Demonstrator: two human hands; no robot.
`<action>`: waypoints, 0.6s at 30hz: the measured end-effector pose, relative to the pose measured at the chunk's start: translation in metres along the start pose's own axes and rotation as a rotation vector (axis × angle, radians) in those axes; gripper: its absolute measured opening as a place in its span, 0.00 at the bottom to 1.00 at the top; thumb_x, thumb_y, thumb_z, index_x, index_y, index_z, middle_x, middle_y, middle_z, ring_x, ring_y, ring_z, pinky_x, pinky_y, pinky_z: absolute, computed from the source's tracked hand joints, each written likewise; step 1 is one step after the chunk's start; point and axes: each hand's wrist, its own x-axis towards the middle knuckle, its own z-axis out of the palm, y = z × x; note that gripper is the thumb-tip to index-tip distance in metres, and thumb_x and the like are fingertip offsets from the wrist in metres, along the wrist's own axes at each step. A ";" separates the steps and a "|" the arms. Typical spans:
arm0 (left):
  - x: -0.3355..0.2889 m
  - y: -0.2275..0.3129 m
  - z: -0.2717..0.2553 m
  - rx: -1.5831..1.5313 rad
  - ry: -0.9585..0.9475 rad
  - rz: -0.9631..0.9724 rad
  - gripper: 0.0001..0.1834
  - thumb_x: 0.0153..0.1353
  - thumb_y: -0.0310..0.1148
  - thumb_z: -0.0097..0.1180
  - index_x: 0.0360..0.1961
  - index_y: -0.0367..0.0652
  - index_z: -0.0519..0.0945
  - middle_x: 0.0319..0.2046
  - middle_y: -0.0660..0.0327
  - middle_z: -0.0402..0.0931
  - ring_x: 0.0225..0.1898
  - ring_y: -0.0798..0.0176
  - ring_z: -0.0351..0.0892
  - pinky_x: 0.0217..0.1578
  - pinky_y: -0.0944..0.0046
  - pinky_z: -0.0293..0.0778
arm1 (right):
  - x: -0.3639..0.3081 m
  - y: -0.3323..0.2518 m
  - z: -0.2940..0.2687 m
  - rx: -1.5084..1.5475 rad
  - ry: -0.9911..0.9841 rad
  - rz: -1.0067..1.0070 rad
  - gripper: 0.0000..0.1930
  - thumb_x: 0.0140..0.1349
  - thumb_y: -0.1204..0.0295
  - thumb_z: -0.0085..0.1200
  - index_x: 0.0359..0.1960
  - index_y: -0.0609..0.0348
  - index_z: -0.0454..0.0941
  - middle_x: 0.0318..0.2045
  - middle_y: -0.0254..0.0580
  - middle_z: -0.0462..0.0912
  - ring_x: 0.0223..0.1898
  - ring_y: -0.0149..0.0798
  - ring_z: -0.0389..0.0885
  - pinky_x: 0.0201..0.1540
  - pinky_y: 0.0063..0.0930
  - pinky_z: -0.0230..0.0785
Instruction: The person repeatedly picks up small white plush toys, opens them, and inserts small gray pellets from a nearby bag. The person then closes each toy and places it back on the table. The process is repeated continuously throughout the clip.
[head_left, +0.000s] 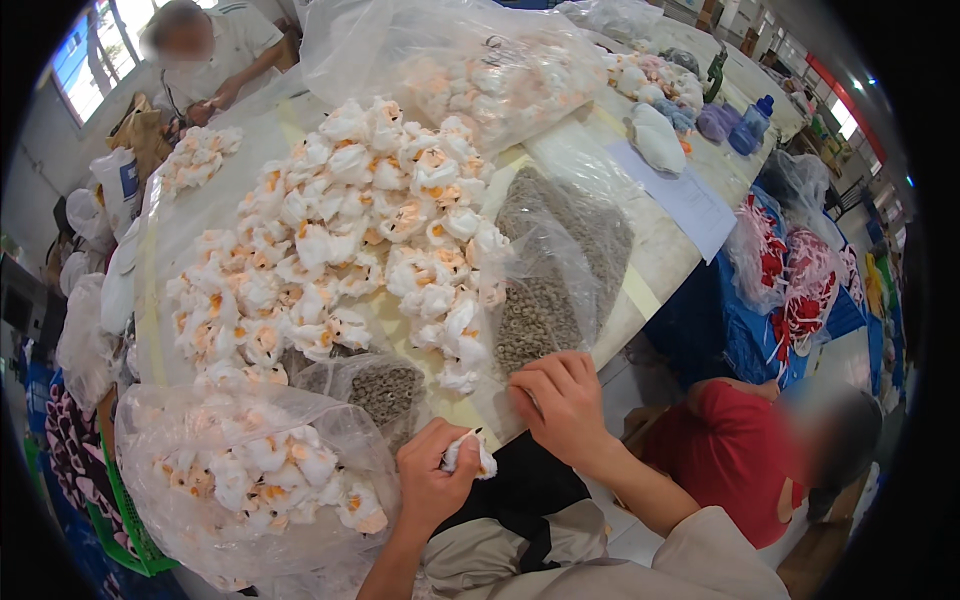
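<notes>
My left hand (pixel 432 485) is closed around a small white fluffy piece (pixel 468 457) just below the table's near edge. My right hand (pixel 560 400) rests beside it at the edge, fingers curled against the lower end of a clear bag of small grey pellets (pixel 560 270); whether it pinches anything is hidden. A large heap of white and orange fluffy pieces (pixel 350 230) covers the table in front of me. A second, smaller clear bag of grey pellets (pixel 385 390) lies just above my left hand.
A clear bag of the same fluffy pieces (pixel 260 470) sits at lower left, another full bag (pixel 480 65) at the far side. A person in red (pixel 760 450) sits at my right, another person (pixel 205 50) works at far left. White paper (pixel 685 200) lies right.
</notes>
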 end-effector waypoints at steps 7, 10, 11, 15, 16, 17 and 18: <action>0.002 0.000 0.001 0.009 0.001 0.033 0.05 0.65 0.28 0.62 0.35 0.38 0.85 0.24 0.58 0.76 0.22 0.60 0.76 0.25 0.62 0.69 | -0.013 -0.028 -0.020 1.143 -0.348 0.640 0.08 0.71 0.74 0.61 0.47 0.65 0.82 0.38 0.34 0.83 0.39 0.22 0.80 0.43 0.20 0.74; 0.002 -0.001 0.000 0.007 -0.007 0.049 0.05 0.65 0.28 0.62 0.36 0.38 0.85 0.25 0.57 0.77 0.23 0.59 0.77 0.25 0.61 0.69 | -0.013 -0.026 -0.010 1.298 -0.340 0.700 0.07 0.72 0.74 0.61 0.46 0.65 0.83 0.40 0.32 0.84 0.38 0.21 0.78 0.41 0.20 0.73; 0.003 0.001 0.000 -0.005 -0.017 0.051 0.05 0.65 0.28 0.62 0.36 0.38 0.85 0.25 0.57 0.77 0.23 0.59 0.77 0.26 0.61 0.70 | -0.014 -0.025 -0.007 1.323 -0.338 0.708 0.07 0.72 0.74 0.61 0.46 0.65 0.83 0.40 0.32 0.83 0.38 0.21 0.78 0.41 0.20 0.74; 0.003 0.001 0.001 0.018 -0.024 0.080 0.04 0.65 0.27 0.62 0.37 0.38 0.85 0.26 0.56 0.77 0.24 0.57 0.78 0.26 0.60 0.70 | -0.017 -0.021 -0.002 1.328 -0.374 0.748 0.07 0.71 0.73 0.62 0.46 0.65 0.83 0.40 0.32 0.84 0.39 0.21 0.79 0.39 0.20 0.74; 0.003 0.001 0.001 0.023 -0.027 0.082 0.04 0.65 0.27 0.62 0.37 0.38 0.85 0.26 0.56 0.77 0.24 0.57 0.78 0.26 0.60 0.71 | -0.017 -0.020 -0.002 1.306 -0.395 0.760 0.08 0.71 0.73 0.62 0.46 0.65 0.83 0.40 0.32 0.84 0.39 0.21 0.80 0.39 0.21 0.74; 0.003 0.001 0.001 0.028 -0.030 0.084 0.04 0.65 0.27 0.62 0.37 0.38 0.85 0.26 0.56 0.77 0.24 0.57 0.78 0.26 0.60 0.71 | -0.017 -0.021 -0.003 1.192 -0.376 0.703 0.08 0.70 0.74 0.63 0.45 0.64 0.83 0.39 0.34 0.84 0.38 0.23 0.81 0.38 0.21 0.74; 0.003 0.001 0.001 0.033 -0.033 0.085 0.04 0.64 0.27 0.62 0.37 0.38 0.85 0.26 0.56 0.77 0.24 0.56 0.78 0.26 0.59 0.71 | -0.016 -0.022 -0.004 1.078 -0.357 0.646 0.08 0.69 0.74 0.63 0.45 0.64 0.83 0.38 0.35 0.84 0.38 0.24 0.81 0.38 0.22 0.75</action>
